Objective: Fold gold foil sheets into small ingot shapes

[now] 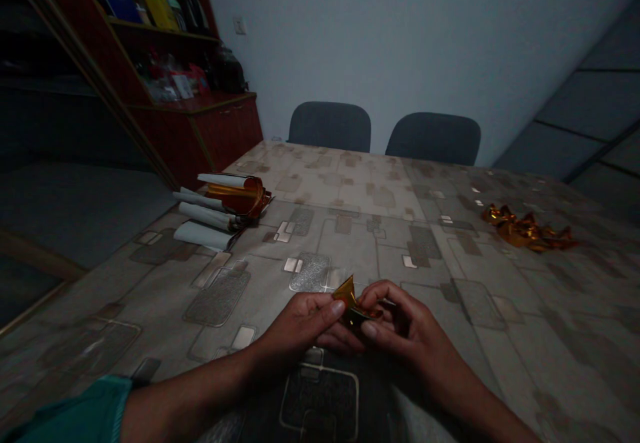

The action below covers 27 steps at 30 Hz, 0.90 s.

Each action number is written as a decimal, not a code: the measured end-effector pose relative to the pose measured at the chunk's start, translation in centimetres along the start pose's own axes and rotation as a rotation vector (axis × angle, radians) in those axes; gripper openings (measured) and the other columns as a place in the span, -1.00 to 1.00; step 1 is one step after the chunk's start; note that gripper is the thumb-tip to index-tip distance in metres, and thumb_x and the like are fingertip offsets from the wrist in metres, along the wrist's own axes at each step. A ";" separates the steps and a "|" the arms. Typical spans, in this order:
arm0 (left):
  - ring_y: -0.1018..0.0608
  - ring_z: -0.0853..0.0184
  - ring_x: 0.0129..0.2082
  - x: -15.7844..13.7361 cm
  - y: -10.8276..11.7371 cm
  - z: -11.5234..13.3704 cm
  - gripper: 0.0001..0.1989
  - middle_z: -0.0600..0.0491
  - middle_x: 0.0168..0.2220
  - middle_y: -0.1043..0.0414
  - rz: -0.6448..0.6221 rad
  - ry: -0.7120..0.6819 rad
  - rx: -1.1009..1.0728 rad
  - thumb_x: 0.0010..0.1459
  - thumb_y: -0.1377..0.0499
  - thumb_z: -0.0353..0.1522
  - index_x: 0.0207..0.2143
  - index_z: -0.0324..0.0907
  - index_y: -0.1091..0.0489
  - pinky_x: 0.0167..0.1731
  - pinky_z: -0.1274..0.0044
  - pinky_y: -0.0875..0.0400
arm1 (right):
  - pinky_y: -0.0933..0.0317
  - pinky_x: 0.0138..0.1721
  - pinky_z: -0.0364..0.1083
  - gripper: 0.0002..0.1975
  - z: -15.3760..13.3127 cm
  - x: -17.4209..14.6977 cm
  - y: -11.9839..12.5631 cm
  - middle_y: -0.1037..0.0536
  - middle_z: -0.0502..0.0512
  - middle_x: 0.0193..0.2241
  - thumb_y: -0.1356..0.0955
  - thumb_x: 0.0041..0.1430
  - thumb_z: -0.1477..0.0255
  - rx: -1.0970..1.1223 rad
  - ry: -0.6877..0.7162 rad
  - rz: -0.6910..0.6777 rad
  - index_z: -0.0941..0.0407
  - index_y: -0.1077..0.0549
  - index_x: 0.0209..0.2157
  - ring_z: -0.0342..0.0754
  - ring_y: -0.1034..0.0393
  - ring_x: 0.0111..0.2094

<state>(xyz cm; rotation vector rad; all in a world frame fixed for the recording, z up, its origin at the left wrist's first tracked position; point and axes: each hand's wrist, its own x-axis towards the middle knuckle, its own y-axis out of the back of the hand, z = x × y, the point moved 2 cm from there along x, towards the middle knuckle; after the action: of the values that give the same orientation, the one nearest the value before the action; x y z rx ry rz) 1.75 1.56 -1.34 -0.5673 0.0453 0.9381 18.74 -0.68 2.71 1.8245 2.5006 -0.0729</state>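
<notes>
A small piece of folded gold foil paper (345, 291) is held between my two hands above the near part of the table. My left hand (317, 320) pinches its left side, thumb on top and fingers beneath. On the other side, the thumb and curled fingers of my right hand (400, 320) grip its right end. One corner of the foil points up; its lower part is partly hidden by my fingers. Several folded gold foil pieces (530, 230) lie in a row at the right. Rolled or bent sheets of gold and white paper (225, 206) lie at the left.
A patterned cloth covers the table (360, 230). Two dark chairs (330, 125) stand at its far side against the wall. At the back left is a reddish wooden cabinet (200, 133) with shelves of mixed items.
</notes>
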 end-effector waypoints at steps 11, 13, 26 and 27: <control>-0.63 0.31 -0.39 -0.4 -0.5 0.7 -0.58 -0.10 -0.36 -0.60 -0.020 0.010 0.043 0.12 -0.29 -0.08 -0.25 -0.31 -0.48 -0.30 0.52 -0.46 | -0.10 -0.50 -0.14 -0.94 -0.3 0.1 -0.1 -0.35 -0.04 -0.49 -0.36 0.10 0.44 -0.341 0.158 0.192 0.08 -0.37 -0.42 -0.12 -0.23 -0.50; -0.63 0.32 -0.37 -0.3 -0.3 0.8 -0.60 -0.07 -0.30 -0.59 0.020 -0.020 0.008 0.09 -0.33 -0.13 -0.20 -0.26 -0.43 -0.29 0.51 -0.47 | -0.15 -0.47 -0.13 -0.97 -0.4 0.0 0.0 -0.40 -0.02 -0.46 -0.35 0.11 0.47 -0.422 0.220 0.229 0.08 -0.39 -0.40 -0.10 -0.29 -0.48; -0.56 0.39 -0.36 -0.3 -0.4 0.3 -0.66 0.04 -0.35 -0.50 0.069 -0.041 -0.163 0.05 -0.39 -0.24 -0.31 -0.21 -0.32 -0.24 0.50 -0.44 | -0.24 -0.50 -0.12 -0.92 -0.9 -0.1 -1.4 -0.45 0.05 -0.46 -0.33 0.07 0.56 -0.693 0.452 0.380 0.09 -0.39 -0.38 -0.08 -0.37 -0.49; -0.55 0.40 -0.36 -0.3 -0.5 0.3 -0.67 0.05 -0.34 -0.49 0.065 -0.049 -0.171 0.06 -0.39 -0.25 -0.29 -0.20 -0.32 -0.25 0.51 -0.43 | -0.24 -0.50 -0.12 -0.92 -0.9 -0.2 -1.5 -0.45 0.06 -0.46 -0.32 0.08 0.56 -0.700 0.456 0.387 0.09 -0.38 -0.37 -0.08 -0.37 -0.48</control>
<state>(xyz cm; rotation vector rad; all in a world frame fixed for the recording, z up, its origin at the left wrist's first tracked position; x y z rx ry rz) 1.88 1.28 -0.79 -0.7040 -0.0616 1.0254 17.33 -1.25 3.62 2.0640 1.9124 1.1763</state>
